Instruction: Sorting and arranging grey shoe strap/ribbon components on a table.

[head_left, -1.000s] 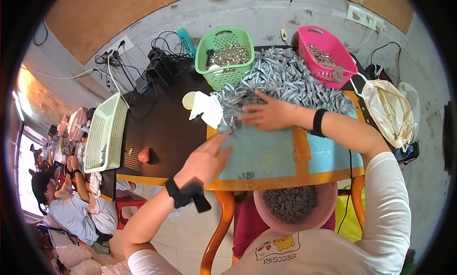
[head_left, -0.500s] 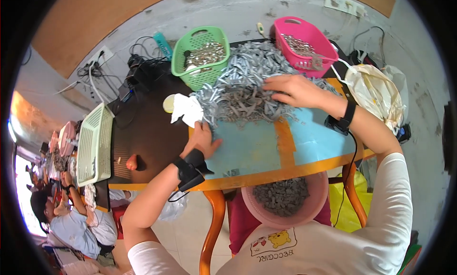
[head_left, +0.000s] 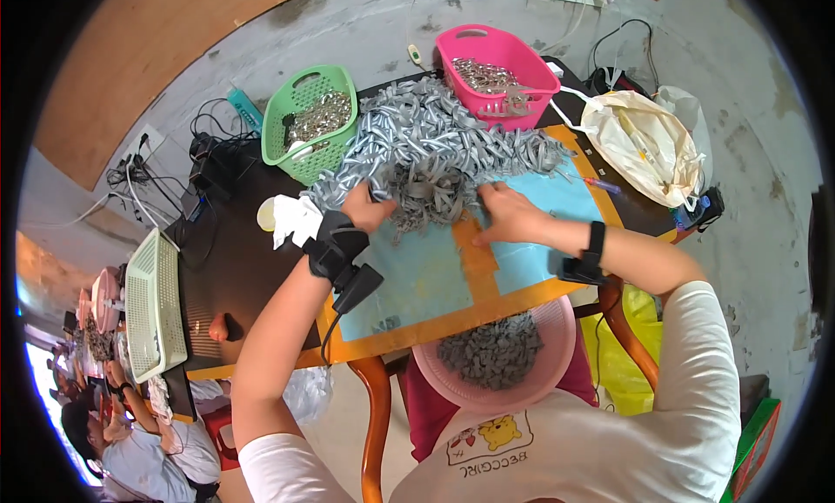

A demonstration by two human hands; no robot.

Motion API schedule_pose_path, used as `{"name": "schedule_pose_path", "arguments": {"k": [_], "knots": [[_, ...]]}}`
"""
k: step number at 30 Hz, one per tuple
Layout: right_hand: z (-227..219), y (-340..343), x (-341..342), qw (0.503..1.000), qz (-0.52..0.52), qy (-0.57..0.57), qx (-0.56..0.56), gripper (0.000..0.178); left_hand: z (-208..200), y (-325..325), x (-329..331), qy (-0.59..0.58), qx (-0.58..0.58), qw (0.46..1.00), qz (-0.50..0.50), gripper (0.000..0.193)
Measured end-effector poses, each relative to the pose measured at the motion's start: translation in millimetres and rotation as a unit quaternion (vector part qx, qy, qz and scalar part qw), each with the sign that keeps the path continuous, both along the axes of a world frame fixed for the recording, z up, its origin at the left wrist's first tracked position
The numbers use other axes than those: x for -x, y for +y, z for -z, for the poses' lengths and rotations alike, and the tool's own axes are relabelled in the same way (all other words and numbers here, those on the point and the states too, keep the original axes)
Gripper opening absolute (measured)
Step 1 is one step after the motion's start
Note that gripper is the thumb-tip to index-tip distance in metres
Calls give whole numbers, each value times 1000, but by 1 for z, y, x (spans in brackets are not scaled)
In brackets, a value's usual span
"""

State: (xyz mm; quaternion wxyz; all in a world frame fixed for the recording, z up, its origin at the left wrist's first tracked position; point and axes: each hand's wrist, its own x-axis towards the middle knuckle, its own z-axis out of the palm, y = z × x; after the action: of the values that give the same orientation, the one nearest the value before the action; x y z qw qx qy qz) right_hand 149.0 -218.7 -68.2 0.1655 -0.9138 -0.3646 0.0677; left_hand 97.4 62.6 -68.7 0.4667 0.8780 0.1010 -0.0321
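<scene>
A wide heap of short, shiny grey strips (head_left: pixel 409 124) covers the back of the table. At its front sits a duller grey clump of strips (head_left: pixel 426 190), with my hands on either side. My left hand (head_left: pixel 367 211) touches the heap's left front edge, thumb spread towards the clump and fingertips partly hidden. My right hand (head_left: pixel 513 216) is at the clump's right side, its fingers and thumb apart and nothing visible in its grasp. Both rest low over the light blue work surface (head_left: pixel 400 281), which is edged with orange-brown tape.
A green basket (head_left: pixel 274 124) and a pink basket (head_left: pixel 539 77) hold shiny metal pieces. A pink basin (head_left: pixel 557 346) of grey pieces sits on my lap. White tissue (head_left: pixel 296 220), a pale basket (head_left: pixel 156 303) and a cream bag (head_left: pixel 644 137) lie around. Another person (head_left: pixel 143 442) sits far left.
My right hand has come down from the top of the heap to the clump's right side. My left hand has moved from beside the tissue to the heap's edge. The view has shifted.
</scene>
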Motion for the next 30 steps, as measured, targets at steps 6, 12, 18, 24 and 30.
{"name": "schedule_pose_path", "arguments": {"k": [6, 12, 18, 24, 30], "knots": [[1, 59, -18, 996, -10, 18, -81, 67, -49, -31, 37, -138, -311, 940, 26, 41], [-50, 91, -42, 958, -81, 235, -144, 44, -23, -83, 87, -179, -321, 826, 427, 47], [-70, 26, -56, 978, -135, 153, -43, 22, -2, -73, 80, -163, -388, 828, 370, 50], [-40, -63, -42, 979, 1, 190, 80, 50, -36, -24, 70, -86, -298, 924, 226, 36], [-8, -40, -26, 984, -28, 153, -85, 51, -60, -21, 116, -186, -288, 913, 221, 18]]}}
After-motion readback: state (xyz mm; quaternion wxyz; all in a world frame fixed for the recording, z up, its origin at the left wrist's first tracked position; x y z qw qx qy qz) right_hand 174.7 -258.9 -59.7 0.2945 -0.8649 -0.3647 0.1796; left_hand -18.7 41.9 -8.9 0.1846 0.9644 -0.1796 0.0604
